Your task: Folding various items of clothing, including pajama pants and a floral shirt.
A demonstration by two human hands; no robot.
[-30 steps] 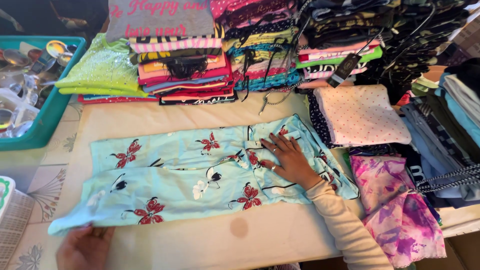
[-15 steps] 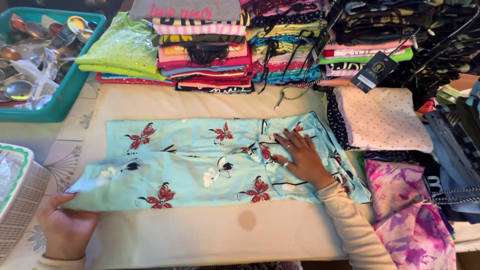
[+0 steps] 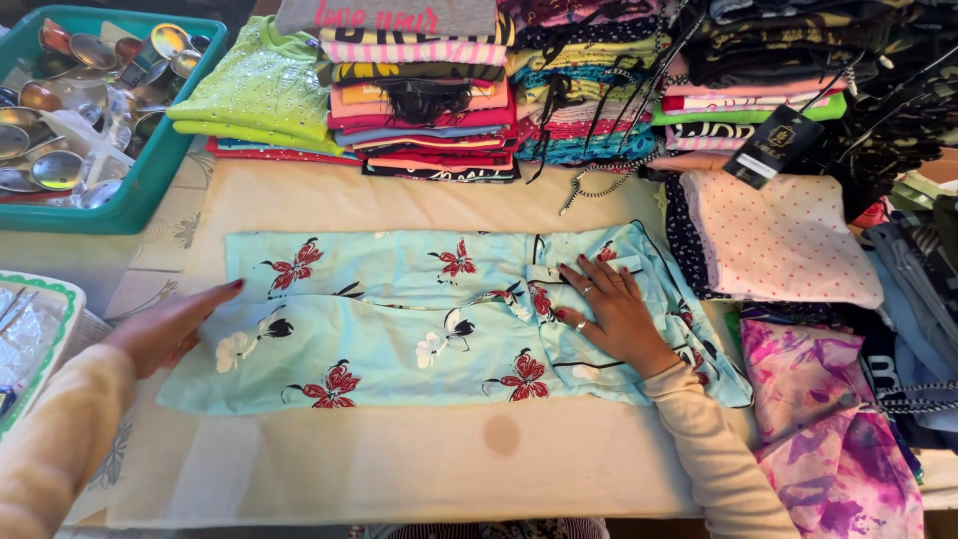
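A light blue garment (image 3: 399, 324) with red, white and black flowers lies flat across the cream cloth (image 3: 399, 459) on the table, its long side running left to right. The right hand (image 3: 611, 314) rests on its right part, palm down, fingers spread wide, holding nothing. The left hand (image 3: 170, 324) is at the garment's left edge, open and flat with fingers together, fingertips touching or just above the fabric; the angle makes it hard to tell which. Far behind the garment stand stacks of folded clothes (image 3: 429, 100), with a green top (image 3: 259, 95) on the left stack. A teal tub (image 3: 150, 170) of metal dishes sits far left. A pink dotted cloth (image 3: 778, 235) lies to the right, a purple patterned one (image 3: 828, 439) nearer
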